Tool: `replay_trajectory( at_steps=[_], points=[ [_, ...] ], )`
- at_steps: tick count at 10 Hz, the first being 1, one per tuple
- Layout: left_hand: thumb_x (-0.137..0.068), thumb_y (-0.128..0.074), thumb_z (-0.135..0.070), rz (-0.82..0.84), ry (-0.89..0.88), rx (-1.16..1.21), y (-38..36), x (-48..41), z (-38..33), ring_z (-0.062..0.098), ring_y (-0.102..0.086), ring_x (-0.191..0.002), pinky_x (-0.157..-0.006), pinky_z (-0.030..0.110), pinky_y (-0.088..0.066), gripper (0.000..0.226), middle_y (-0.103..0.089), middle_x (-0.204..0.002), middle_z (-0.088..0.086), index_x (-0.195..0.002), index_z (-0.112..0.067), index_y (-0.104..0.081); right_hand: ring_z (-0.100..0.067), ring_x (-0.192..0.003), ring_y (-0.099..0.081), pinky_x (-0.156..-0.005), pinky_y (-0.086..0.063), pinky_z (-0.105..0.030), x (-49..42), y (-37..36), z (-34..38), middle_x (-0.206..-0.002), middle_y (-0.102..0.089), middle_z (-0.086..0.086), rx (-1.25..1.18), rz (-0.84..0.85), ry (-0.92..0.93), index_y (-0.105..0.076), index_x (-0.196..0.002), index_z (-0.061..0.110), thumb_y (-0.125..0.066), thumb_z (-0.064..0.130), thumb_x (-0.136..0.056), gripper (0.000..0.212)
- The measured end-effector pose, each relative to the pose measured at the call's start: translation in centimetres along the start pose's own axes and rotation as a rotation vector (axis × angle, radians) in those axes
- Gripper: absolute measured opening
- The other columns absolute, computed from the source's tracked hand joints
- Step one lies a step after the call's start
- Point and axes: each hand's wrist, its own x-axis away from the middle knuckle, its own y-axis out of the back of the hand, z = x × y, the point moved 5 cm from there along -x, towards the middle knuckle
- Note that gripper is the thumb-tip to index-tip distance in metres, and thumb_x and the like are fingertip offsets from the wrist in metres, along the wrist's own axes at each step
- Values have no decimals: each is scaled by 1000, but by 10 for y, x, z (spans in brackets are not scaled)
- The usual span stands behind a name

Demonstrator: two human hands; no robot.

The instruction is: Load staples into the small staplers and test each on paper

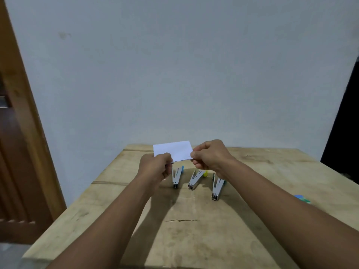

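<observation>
White paper [172,151] between pinching hands (three staplers [195,180] below)

A pale wooden table [194,239] stands before a plain grey-white wall [174,65]. Left of the table is a brown wooden door [17,171]; right of it, a dark shape [343,123].

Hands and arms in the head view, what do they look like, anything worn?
The left hand and right hand are bare: no gloves, rings or watch visible. Both forearms are bare too, with no sleeves in view.
</observation>
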Motion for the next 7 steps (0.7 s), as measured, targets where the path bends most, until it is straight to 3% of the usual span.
replay_trajectory(
  at_steps=[1, 2, 3, 4, 5, 6, 7],
  points=[
    [-62, -63, -3, -116, -92, -130, 35, -2, 0, 24, -48, -58, -69, 34, -45, 8, -54, -53, 6, -59, -8, -59, -17, -47, -56, -49, -54, -25, -5, -26, -1, -66, -65, -16, 10, 0, 6, -60, -79, 4, -69, -5, -83, 13],
    [-62, -65, -5, -270, -87, -198, 80, -6, 6, 22, -55, -52, -68, 34, -51, 13, -63, -51, 3, -74, -6, -68, -20, -46, -56, -56, -57, -32, -11, -63, -6, -63, -66, -16, 84, 5, 18, -60, -74, 7, -71, -5, -78, 17],
    [-68, -72, -16, -428, -106, -373, 121, -6, 6, 21, -67, -63, -75, 37, -59, 20, -72, -67, 3, -88, -17, -69, -26, -54, -62, -69, -61, -38, -12, -102, -6, -68, -69, -14, 224, 7, 96, -61, -63, 14, -73, 1, -73, 21],
    [-72, -74, -29, -513, -126, -648, 148, -6, 7, 24, -69, -85, -80, 34, -54, 29, -72, -94, 5, -100, -25, -68, -28, -82, -65, -63, -49, -24, -12, -135, -7, -93, -71, -11, 443, 38, 171, -70, -79, 14, -70, 9, -76, 5],
    [-75, -73, -34, -506, -108, -871, 156, -6, 12, 29, -62, -102, -75, 30, -42, 35, -69, -108, 7, -108, -23, -68, -30, -93, -63, -64, -41, -25, -13, -158, -15, -101, -69, -14, 661, 129, 234, -68, -98, 4, -66, 11, -81, 18],
    [-80, -70, -34, -484, -113, -1034, 155, -7, 13, 31, -60, -104, -73, 30, -36, 33, -66, -110, 6, -109, -19, -67, -31, -94, -62, -65, -42, -28, -18, -168, -23, -101, -66, -16, 742, 170, 276, -64, -98, 2, -64, 9, -83, 16],
    [-81, -67, -36, -497, -131, -1071, 152, -4, 10, 30, -57, -93, -71, 31, -35, 26, -59, -99, 4, -99, -18, -61, -31, -95, -61, -68, -46, -31, -20, -165, -21, -101, -65, -15, 776, 167, 288, -64, -96, 3, -62, 9, -82, 16]
  ],
)
